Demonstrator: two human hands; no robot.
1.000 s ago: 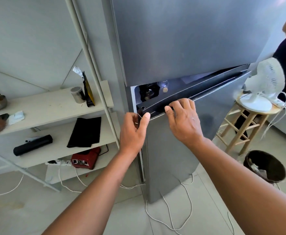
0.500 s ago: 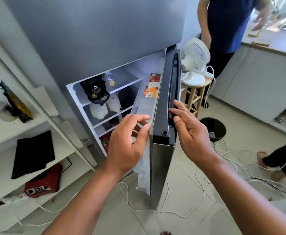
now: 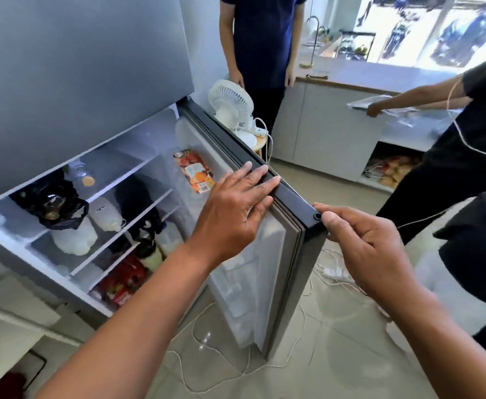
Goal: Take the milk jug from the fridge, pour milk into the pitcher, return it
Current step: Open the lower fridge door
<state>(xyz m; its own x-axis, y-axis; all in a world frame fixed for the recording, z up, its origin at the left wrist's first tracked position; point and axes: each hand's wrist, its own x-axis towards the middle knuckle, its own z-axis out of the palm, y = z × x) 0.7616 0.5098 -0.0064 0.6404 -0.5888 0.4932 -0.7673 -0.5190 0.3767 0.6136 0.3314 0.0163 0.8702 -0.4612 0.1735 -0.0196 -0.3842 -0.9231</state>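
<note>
The grey fridge's lower door [image 3: 289, 254] stands wide open. My left hand [image 3: 233, 214] lies with straight fingers across the door's top edge. My right hand [image 3: 362, 246] grips the door's outer top corner, thumb on top beside a small black hole. Inside, two white milky containers [image 3: 74, 240] [image 3: 105, 216] sit on the middle shelf, partly under a black bag [image 3: 54, 205]. I cannot tell which one is the milk jug. No pitcher is in view.
An orange juice carton [image 3: 197, 174] stands in the door rack. A white fan [image 3: 231, 103] sits on a stool behind the door. One person in blue [image 3: 262, 38] stands beyond it, another [image 3: 472, 168] at the right by the counter [image 3: 322, 133]. White cables [image 3: 207, 341] trail over the floor.
The lower door has swung from barely ajar to wide open, with both hands staying on its top edge. The view has turned right, and the fridge shelves now show.
</note>
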